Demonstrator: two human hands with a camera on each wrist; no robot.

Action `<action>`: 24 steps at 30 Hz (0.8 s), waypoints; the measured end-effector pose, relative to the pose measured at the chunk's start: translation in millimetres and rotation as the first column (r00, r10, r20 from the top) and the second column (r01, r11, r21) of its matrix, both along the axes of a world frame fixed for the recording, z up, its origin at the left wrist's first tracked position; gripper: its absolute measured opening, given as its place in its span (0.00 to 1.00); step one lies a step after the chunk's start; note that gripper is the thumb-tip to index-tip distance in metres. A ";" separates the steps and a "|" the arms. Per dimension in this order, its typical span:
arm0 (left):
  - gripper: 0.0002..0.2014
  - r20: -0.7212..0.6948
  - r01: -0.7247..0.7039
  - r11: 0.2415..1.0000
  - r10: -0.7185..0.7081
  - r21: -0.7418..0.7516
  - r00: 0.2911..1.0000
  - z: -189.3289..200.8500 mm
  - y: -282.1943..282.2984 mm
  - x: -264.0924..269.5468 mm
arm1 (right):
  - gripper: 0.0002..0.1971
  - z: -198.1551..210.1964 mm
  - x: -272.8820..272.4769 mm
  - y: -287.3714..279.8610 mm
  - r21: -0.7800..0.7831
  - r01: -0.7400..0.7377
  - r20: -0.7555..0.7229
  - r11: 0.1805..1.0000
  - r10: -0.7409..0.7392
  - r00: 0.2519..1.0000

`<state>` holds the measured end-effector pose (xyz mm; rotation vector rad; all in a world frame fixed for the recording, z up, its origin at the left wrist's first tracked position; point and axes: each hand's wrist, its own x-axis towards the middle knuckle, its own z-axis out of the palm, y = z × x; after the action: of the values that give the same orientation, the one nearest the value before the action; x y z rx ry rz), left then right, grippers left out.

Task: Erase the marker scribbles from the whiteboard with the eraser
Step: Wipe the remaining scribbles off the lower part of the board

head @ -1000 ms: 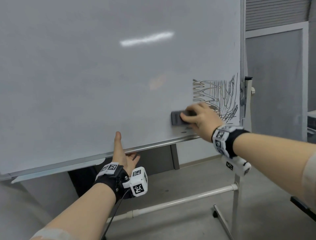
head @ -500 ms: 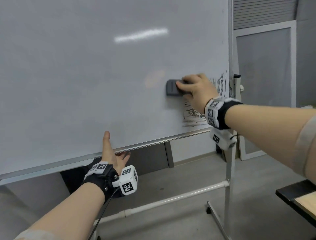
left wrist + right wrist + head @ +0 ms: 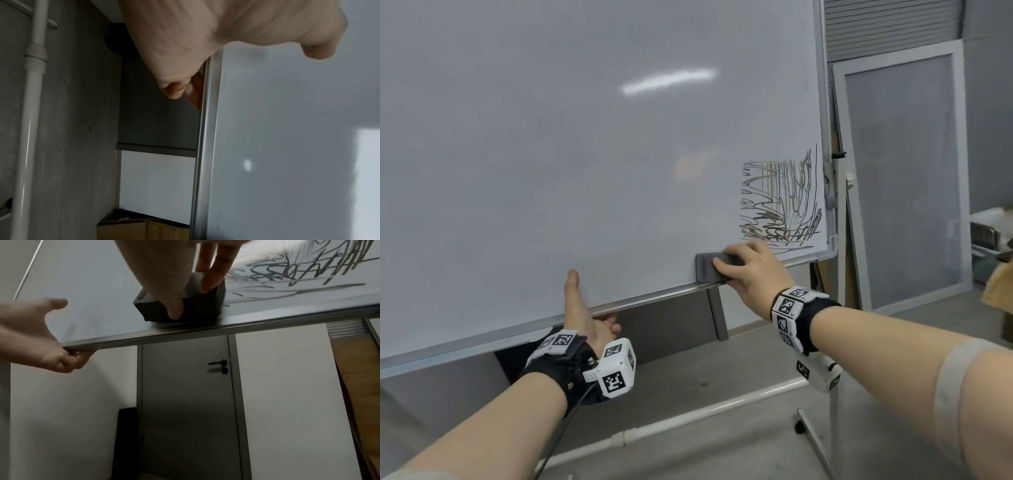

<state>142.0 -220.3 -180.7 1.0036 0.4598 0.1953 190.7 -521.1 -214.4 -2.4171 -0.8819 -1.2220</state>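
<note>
A white whiteboard point(image 3: 585, 154) on a rolling stand fills the head view. Black and brown marker scribbles point(image 3: 780, 202) cover its lower right corner, also seen in the right wrist view as scribbles point(image 3: 298, 270). My right hand point(image 3: 750, 270) grips a dark grey eraser point(image 3: 709, 267) against the board at its bottom edge, just left of and below the scribbles; thumb and fingers pinch the eraser point(image 3: 193, 305). My left hand point(image 3: 585, 315) holds the board's bottom frame point(image 3: 647, 299), thumb flat on the front, fingers curled underneath point(image 3: 176, 89).
The stand's white crossbar point(image 3: 688, 418) and a castor leg point(image 3: 815, 438) lie below the board. A framed grey panel point(image 3: 900, 178) leans on the wall at right. A grey door point(image 3: 187, 386) shows behind the board. A cardboard box point(image 3: 141, 229) sits on the floor.
My right hand has swept the eraser down from the upper part of the scribbles to the board's bottom edge. The left hand has kept its hold on the frame.
</note>
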 end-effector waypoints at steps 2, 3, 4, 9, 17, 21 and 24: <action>0.57 0.014 -0.009 1.000 0.009 -0.008 1.000 -0.8 1.7 0.9 | 0.22 9.4 1.8 -2.3 -0.032 0.005 0.026 0.999 -0.005 1.000; 0.58 0.014 -0.004 1.000 0.004 -0.014 1.000 -1.2 1.8 0.5 | 0.23 17.9 2.0 -4.2 -0.038 0.013 0.043 0.999 -0.011 0.999; 0.58 0.012 -0.003 1.000 0.003 -0.019 1.000 -1.7 2.0 1.1 | 0.24 29.0 3.2 -6.7 -0.026 0.023 0.060 0.999 -0.022 0.998; 0.53 -0.008 0.001 1.000 -0.001 0.006 1.000 -4.2 -4.1 0.3 | 0.25 113.2 16.3 -28.5 0.152 0.085 0.090 0.985 -0.100 0.991; 0.56 0.040 -0.107 0.994 0.108 -0.012 0.993 -8.2 -14.0 3.5 | 0.24 112.9 17.1 -33.4 0.210 0.102 0.068 0.972 -0.118 0.991; 0.56 0.003 -0.181 0.983 0.181 -0.021 0.983 -6.9 -25.2 8.9 | 0.21 54.7 4.6 -29.6 0.095 0.073 0.028 0.993 -0.076 0.997; 0.55 0.011 -0.182 0.981 0.184 -0.066 0.983 -2.9 -36.6 5.4 | 0.20 33.6 0.1 -30.7 0.081 0.071 -0.014 0.994 -0.070 0.997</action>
<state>147.3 -256.9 -183.6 0.8955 0.5401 0.3516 190.8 -551.8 -180.9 -2.4066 -0.7352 -1.2434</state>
